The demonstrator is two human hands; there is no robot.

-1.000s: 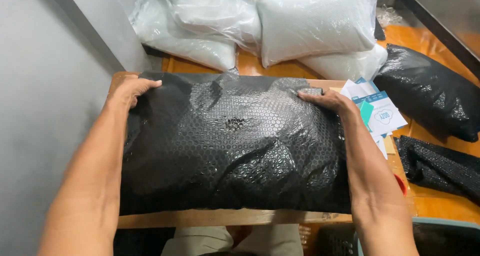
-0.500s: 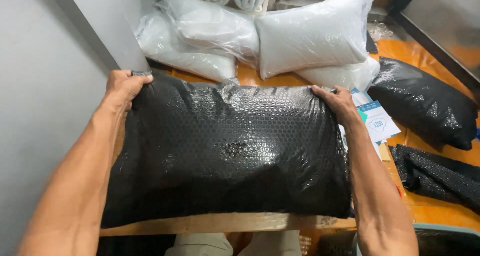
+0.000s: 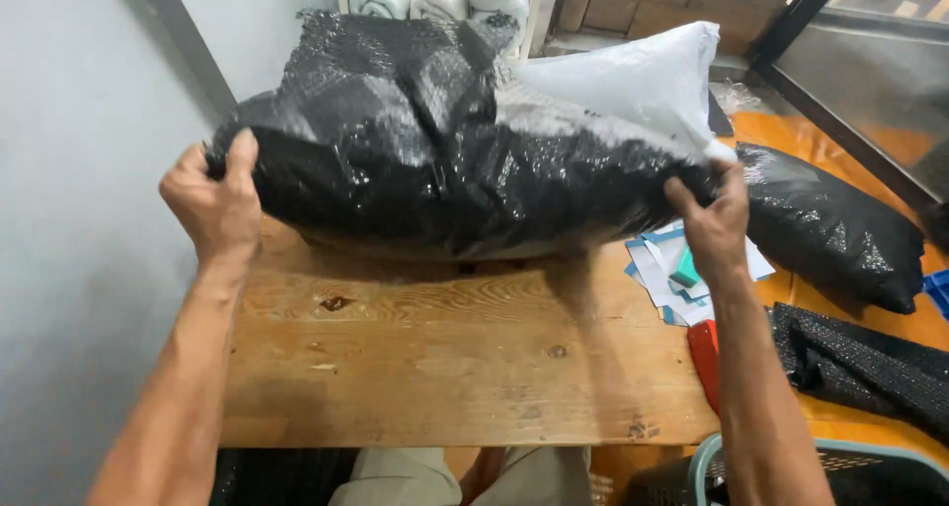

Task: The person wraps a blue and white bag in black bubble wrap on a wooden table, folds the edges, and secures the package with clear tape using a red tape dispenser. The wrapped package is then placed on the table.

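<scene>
Black bubble-wrap bag (image 3: 445,160), full, between both hands.

A plump black bubble-wrap package (image 3: 445,160), glossy and crinkled, is held lengthwise, raised above the wooden table.

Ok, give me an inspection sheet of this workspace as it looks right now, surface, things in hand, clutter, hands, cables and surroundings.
Surface: wooden board, bare planks with knots showing in front of the hands.
Job's things: black bubble-wrap parcel, held by its two ends above the board, far edge tipped up.
Clutter: paper slips and a red tool at the board's right edge.
Hands: left hand grips the parcel's left end; right hand grips its right end.
Cables: nothing seen.
Surroundings: white bag behind the parcel, black bag and dark mesh bundle on the orange surface at right, grey wall at left, basket rim lower right.
</scene>
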